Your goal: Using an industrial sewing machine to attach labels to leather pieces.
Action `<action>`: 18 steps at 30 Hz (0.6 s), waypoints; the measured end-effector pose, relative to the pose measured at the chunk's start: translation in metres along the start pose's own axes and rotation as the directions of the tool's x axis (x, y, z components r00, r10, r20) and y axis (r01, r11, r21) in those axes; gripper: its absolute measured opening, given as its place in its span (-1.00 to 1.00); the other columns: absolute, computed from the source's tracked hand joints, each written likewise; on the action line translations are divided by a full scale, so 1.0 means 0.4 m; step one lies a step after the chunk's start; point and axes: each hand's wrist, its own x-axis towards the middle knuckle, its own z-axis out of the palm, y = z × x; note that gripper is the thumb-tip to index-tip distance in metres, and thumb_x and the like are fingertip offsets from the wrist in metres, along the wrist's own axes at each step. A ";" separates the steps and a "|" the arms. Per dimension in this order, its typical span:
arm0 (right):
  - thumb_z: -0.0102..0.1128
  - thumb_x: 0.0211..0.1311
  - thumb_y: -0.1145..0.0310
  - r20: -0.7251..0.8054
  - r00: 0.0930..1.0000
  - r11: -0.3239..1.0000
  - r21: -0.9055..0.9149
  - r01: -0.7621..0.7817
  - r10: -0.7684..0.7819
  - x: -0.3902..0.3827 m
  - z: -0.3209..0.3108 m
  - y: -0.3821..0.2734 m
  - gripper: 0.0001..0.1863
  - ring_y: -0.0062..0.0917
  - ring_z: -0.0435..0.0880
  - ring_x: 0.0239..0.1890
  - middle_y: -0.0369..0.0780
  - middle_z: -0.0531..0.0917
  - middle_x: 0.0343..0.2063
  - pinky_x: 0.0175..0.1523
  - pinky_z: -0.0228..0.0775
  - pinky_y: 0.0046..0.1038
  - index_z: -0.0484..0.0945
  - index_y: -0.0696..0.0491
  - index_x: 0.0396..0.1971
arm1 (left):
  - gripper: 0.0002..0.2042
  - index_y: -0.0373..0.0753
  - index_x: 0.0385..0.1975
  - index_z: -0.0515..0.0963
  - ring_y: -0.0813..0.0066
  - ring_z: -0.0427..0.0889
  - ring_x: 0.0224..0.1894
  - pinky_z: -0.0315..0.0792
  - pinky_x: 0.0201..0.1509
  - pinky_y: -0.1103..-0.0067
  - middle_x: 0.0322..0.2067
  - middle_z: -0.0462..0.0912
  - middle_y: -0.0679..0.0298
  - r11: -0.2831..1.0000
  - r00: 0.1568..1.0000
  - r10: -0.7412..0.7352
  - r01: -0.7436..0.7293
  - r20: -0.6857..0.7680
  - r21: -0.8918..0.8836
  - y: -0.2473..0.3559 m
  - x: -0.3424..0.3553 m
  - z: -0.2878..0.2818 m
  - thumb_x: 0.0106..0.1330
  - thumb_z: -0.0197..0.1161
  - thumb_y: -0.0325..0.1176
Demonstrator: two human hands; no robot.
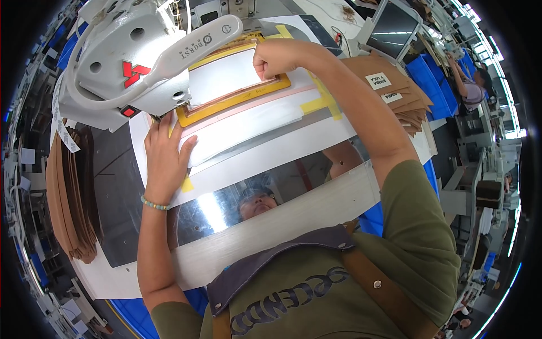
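Observation:
My left hand [167, 153] lies with fingers extended and thumb apart at the lower left corner of a yellow rectangular template frame [237, 107], its fingertips near the sewing machine head [117, 66]. My right hand [271, 59] is closed, knuckles up, over the frame's right side; whatever its fingertips hold, if anything, is hidden. A white panel [217, 77] with a brownish border shows inside the frame. Under it are white sheets [243, 134] with pink strips and yellow tape [316, 106]. A curved white lamp arm [195, 42] hangs above.
Brown cut pieces are stacked at left [70, 198] and right [361, 76]. A steel plate [293, 183] runs along the near table edge. At back right stand a dark screen [387, 28] and a blue bin [426, 87]; a co-worker [474, 87] is beyond. Blue bins [372, 217] also show below the table.

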 end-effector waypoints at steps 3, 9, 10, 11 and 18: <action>0.40 0.12 0.51 0.045 0.998 0.999 -0.037 -0.035 0.037 0.010 -0.009 -0.010 -0.93 -0.51 0.79 -0.39 -0.21 0.81 -0.47 -0.27 0.56 -0.39 0.79 0.12 -0.39 | -0.43 -0.30 0.45 0.43 -0.19 0.23 0.55 0.06 0.62 0.06 0.54 0.30 -0.07 1.000 1.000 0.010 -0.010 -0.012 -0.008 0.003 0.002 0.002 0.57 0.17 -0.10; 0.32 0.07 0.59 0.056 0.987 0.941 -0.316 -0.123 0.148 0.001 -0.022 -0.071 -0.83 -0.42 0.80 -0.28 -0.20 0.82 -0.39 -0.21 0.57 -0.34 0.81 0.06 -0.36 | -0.45 -0.31 0.42 0.46 -0.19 0.22 0.56 0.07 0.63 0.07 0.54 0.30 -0.08 1.000 1.000 0.025 -0.025 -0.002 0.007 -0.002 -0.005 -0.001 0.57 0.17 -0.10; 0.28 0.09 0.60 0.002 0.997 0.960 -0.273 -0.068 0.071 -0.002 -0.018 -0.056 -0.81 -0.38 0.79 -0.25 -0.18 0.82 -0.37 -0.18 0.58 -0.31 0.80 0.05 -0.34 | -0.45 -0.31 0.42 0.46 -0.19 0.22 0.56 0.07 0.63 0.07 0.54 0.30 -0.08 1.000 1.000 0.023 -0.023 -0.001 0.002 0.001 -0.003 -0.003 0.57 0.17 -0.10; 0.23 0.11 0.61 -0.055 0.998 0.973 -0.232 -0.009 -0.004 -0.005 -0.013 -0.044 -0.78 -0.34 0.79 -0.22 -0.17 0.82 -0.35 -0.15 0.58 -0.29 0.80 0.05 -0.33 | -0.45 -0.32 0.42 0.46 -0.18 0.22 0.57 0.07 0.63 0.07 0.54 0.30 -0.08 1.000 1.000 0.027 -0.027 -0.006 0.005 0.004 0.000 -0.005 0.57 0.17 -0.10; 0.18 0.26 0.45 -0.032 0.999 0.878 -0.478 0.020 -0.040 -0.010 0.044 -0.052 -0.80 -0.25 0.76 -0.20 -0.15 0.79 -0.31 -0.07 0.60 -0.20 0.80 0.02 -0.29 | -0.45 -0.32 0.43 0.46 -0.17 0.21 0.58 0.06 0.64 0.08 0.55 0.30 -0.08 0.998 0.999 0.047 -0.045 -0.026 0.038 -0.010 -0.003 0.006 0.57 0.16 -0.09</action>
